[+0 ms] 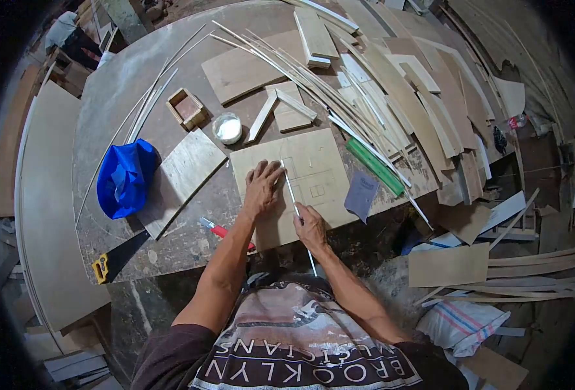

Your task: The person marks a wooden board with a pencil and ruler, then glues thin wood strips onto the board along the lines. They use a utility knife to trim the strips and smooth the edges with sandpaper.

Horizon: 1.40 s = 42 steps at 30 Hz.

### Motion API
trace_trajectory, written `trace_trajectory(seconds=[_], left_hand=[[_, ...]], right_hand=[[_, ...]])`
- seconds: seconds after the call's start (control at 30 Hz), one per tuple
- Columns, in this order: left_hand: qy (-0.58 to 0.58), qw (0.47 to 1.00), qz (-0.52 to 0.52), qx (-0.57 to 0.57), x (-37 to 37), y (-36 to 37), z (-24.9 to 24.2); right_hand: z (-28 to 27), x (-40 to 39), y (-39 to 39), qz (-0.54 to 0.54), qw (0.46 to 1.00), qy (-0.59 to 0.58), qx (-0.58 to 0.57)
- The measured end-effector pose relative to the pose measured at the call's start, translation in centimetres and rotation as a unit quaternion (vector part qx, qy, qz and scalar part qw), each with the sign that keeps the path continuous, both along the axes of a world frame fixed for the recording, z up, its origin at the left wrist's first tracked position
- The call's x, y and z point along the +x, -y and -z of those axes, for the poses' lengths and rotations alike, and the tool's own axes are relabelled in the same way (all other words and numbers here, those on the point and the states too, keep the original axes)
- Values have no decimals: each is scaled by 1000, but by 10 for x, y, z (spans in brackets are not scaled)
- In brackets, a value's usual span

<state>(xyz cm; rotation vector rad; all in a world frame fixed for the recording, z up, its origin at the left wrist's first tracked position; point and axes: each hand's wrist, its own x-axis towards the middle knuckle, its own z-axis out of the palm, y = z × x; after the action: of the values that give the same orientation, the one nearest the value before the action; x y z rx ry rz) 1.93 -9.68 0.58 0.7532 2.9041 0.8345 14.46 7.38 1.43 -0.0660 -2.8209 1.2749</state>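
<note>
A thin white strip (291, 192) lies slantwise over a light brown board (333, 156) marked with pencilled rectangles. Its lower end runs past the board's near edge towards my shirt. My right hand (311, 227) is closed around the strip near that edge. Spread on the board, my left hand (264, 188) is open, with fingertips right at the strip's upper end. Below my left forearm, partly hidden, is a red utility knife (220, 231). A grey sheet of sandpaper (361, 195) lies to the right of the board, beside a green bar-shaped tool (375, 167).
A handsaw (127, 255), a blue bag (123, 181), a white tub (227, 128) and a wooden box (186, 109) stand around the left of the worktable (115, 91). Wood strips (294, 68) and stacked boards (417, 97) cover the right. Another person (69, 38) is at the far left.
</note>
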Motion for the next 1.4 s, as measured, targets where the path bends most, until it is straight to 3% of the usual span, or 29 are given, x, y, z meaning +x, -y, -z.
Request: trace_trajectory(seconds=[0.23, 0.67, 0.73, 0.87, 1.1, 1.4], left_hand=[[13, 1000, 10, 19, -7, 5, -1], [11, 1000, -9, 4, -10, 2, 1], [-11, 1000, -13, -18, -9, 1, -3], [-17, 999, -7, -32, -9, 2, -10], [-23, 1000, -10, -11, -9, 4, 6], [-32, 999, -10, 12, -8, 3, -4]], right_hand=[[9, 1, -3, 30, 997, -74, 19], [-6, -1, 14, 54, 997, -59, 23], [-11, -9, 20, 75, 989, -35, 123], [18, -63, 24, 143, 984, -88, 65], [14, -93, 44, 212, 975, 26, 60], [3, -94, 44, 209, 975, 40, 70]])
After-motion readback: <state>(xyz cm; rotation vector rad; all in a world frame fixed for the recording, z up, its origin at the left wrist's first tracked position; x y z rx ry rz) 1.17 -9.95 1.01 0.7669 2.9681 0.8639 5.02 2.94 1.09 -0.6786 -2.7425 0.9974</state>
